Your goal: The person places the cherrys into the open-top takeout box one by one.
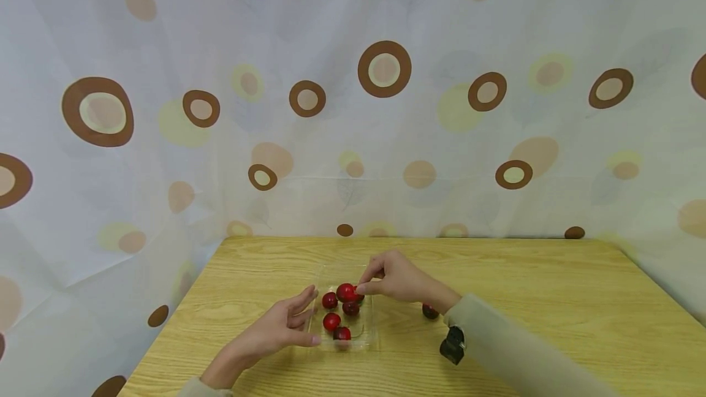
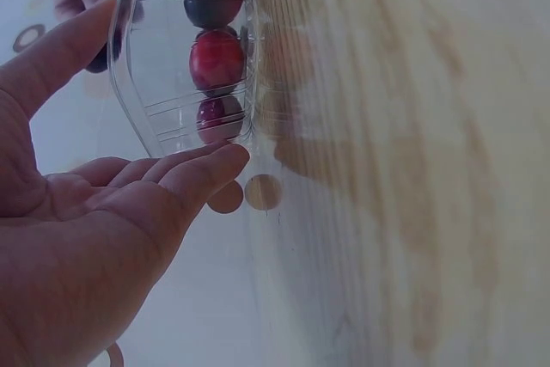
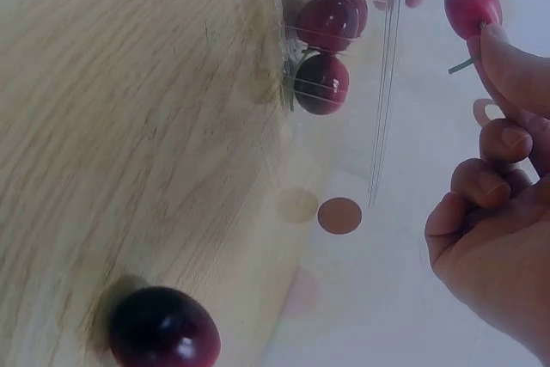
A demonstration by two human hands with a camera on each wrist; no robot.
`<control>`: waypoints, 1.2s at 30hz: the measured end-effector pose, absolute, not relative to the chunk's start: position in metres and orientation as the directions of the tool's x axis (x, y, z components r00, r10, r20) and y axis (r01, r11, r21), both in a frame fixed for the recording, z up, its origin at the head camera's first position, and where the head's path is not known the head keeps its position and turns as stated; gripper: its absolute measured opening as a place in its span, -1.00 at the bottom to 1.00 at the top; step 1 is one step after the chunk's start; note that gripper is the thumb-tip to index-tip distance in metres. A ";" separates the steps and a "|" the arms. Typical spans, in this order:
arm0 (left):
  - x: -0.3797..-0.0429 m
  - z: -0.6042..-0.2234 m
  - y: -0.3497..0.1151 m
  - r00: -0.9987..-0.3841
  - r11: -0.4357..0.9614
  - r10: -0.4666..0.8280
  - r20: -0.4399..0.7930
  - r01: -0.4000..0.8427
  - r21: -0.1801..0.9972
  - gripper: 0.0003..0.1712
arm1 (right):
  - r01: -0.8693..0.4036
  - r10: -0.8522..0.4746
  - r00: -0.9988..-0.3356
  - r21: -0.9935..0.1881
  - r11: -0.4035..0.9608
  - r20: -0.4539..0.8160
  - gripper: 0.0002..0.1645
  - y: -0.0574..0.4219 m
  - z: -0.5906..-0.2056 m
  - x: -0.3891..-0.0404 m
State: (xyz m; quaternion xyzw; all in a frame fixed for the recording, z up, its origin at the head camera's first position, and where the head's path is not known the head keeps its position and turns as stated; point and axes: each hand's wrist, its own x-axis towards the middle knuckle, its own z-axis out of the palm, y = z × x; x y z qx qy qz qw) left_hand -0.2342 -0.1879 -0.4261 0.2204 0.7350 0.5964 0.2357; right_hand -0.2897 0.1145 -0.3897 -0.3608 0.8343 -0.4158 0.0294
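Observation:
A clear plastic box (image 1: 371, 337) on the table holds several dark red cherries (image 1: 331, 321). My right hand (image 1: 399, 277) is over the box's right side and pinches a red cherry (image 3: 471, 6) between thumb and forefinger, its green stem sticking out by the fingertips. That cherry hangs above the box rim in the right wrist view. At the box's left side is my left hand (image 1: 276, 326), thumb and fingers spread and nothing gripped. Its fingertips are at the box wall (image 2: 142, 75); whether they all touch it, I cannot tell.
One loose dark cherry (image 1: 430, 312) lies on the wooden table (image 1: 524, 299) to the right of the box, partly hidden by the right sleeve. A patterned curtain (image 1: 331, 139) hangs behind the table and along its sides.

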 end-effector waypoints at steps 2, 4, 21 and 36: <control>-0.234 -0.426 -0.188 -0.792 0.194 0.605 -0.082 0.047 0.980 0.16 | -0.576 -0.625 -0.740 -0.713 0.400 0.248 -0.91 0.111 -0.390 -0.289; -0.233 -0.426 -0.188 -0.792 0.196 0.605 -0.081 0.049 0.979 0.15 | -0.581 -0.629 -0.735 -0.713 0.393 0.252 -0.92 0.108 -0.391 -0.289; -0.233 -0.426 -0.188 -0.795 0.201 0.601 -0.087 0.045 0.978 0.17 | -0.582 -0.625 -0.741 -0.700 0.414 0.246 -0.87 0.087 -0.404 -0.284; -0.233 -0.426 -0.188 -0.798 0.198 0.596 -0.093 0.034 0.980 0.17 | -0.552 -0.548 -0.792 -0.700 0.453 0.269 -0.90 0.117 -0.395 -0.286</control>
